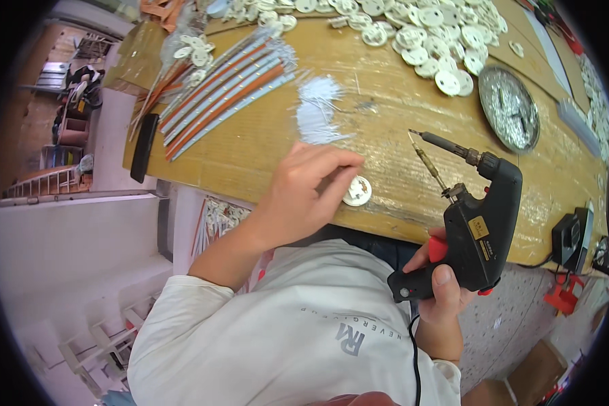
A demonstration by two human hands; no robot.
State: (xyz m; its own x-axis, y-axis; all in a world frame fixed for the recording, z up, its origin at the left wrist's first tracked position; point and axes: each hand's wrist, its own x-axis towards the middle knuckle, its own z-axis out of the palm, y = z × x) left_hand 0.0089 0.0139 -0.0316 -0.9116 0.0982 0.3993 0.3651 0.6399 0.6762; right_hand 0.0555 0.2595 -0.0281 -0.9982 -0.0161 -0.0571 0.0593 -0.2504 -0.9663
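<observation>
Item: small white round disc (357, 191), lying flat on the wooden tabletop (264, 145) near its front edge. Left hand (301, 196) rested on it, fingers curled together and pinching its left rim. Right hand (446, 287) held a black soldering gun (477, 227), fingers clamped round the grip, tip raised and well apart from the disc. Step judged: positioning the piece for soldering. Next move would call for lowering the tip onto the disc while holding it steady.
</observation>
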